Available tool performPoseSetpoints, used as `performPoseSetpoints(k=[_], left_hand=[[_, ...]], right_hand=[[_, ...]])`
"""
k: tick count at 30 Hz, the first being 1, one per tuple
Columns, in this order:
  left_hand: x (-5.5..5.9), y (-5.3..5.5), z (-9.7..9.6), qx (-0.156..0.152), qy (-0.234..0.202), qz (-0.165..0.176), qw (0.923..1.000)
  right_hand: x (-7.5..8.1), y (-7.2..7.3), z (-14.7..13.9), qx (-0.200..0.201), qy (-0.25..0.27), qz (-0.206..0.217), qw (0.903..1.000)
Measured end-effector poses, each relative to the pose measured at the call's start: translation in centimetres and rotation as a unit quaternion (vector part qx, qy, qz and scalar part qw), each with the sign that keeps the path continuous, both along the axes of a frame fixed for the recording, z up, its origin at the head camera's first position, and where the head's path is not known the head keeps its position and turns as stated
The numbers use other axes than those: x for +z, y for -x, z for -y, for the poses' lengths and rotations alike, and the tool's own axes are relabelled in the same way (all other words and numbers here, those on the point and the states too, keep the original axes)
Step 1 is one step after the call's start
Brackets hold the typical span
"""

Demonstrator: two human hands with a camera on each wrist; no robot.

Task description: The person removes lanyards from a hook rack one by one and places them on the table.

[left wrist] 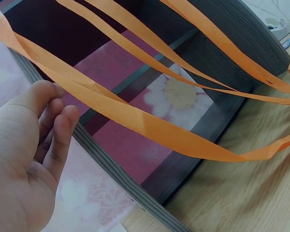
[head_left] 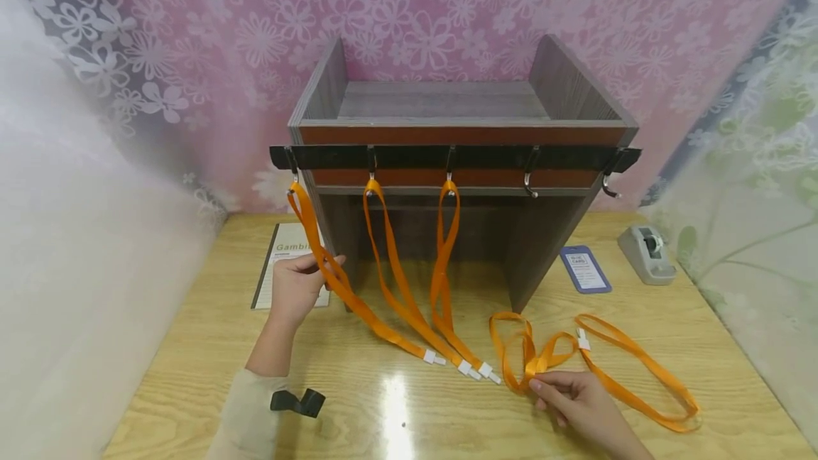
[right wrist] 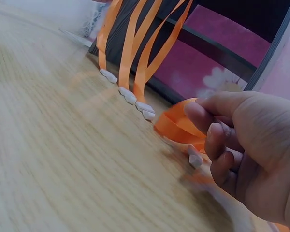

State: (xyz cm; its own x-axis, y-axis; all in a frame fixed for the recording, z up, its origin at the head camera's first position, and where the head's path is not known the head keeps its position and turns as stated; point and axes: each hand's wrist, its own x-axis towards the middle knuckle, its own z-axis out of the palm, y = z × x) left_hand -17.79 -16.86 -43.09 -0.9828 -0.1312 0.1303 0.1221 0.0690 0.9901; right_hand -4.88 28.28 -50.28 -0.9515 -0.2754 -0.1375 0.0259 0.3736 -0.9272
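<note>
Three orange lanyards hang from hooks on a black rail [head_left: 409,157], their white clips lying on the table. At the leftmost lanyard [head_left: 345,293] is my left hand [head_left: 297,289], fingers loosely curled and fingertips right at the strap's edge. Beside it hang the middle lanyard [head_left: 401,288] and the third lanyard [head_left: 439,277]. My right hand [head_left: 578,403] pinches a looped orange lanyard [right wrist: 176,123] between thumb and index finger, low over the table. Another stretch of orange strap [head_left: 661,375] lies to the right of that hand, with a white clip [head_left: 583,339] near it.
Behind the rail stands a grey wooden shelf [head_left: 447,101]. Two hooks on the right, one hook [head_left: 530,187] and the end hook [head_left: 610,187], are bare. A blue badge holder [head_left: 586,270] and a tape dispenser [head_left: 647,255] are at right, a notebook [head_left: 275,268] at left.
</note>
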Motion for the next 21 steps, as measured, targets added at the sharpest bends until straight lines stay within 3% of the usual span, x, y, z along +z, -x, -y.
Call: performPoseSetpoints(k=[3, 11, 21], left_hand=[[0.01, -0.08, 0.04, -0.002, -0.003, 0.003, 1.0000], [-0.08, 0.05, -0.08, -0.003, -0.004, -0.002, 1.0000], [-0.02, -0.14, -0.14, -0.004, -0.004, -0.004, 1.0000]], right_hand=[[-0.20, -0.10, 0.01, -0.003, -0.002, 0.001, 1.0000], [-0.44, 0.05, -0.24, -0.045, -0.025, 0.054, 0.9972], [0.40, 0.09, -0.64, -0.064, -0.064, 0.049, 0.9947]])
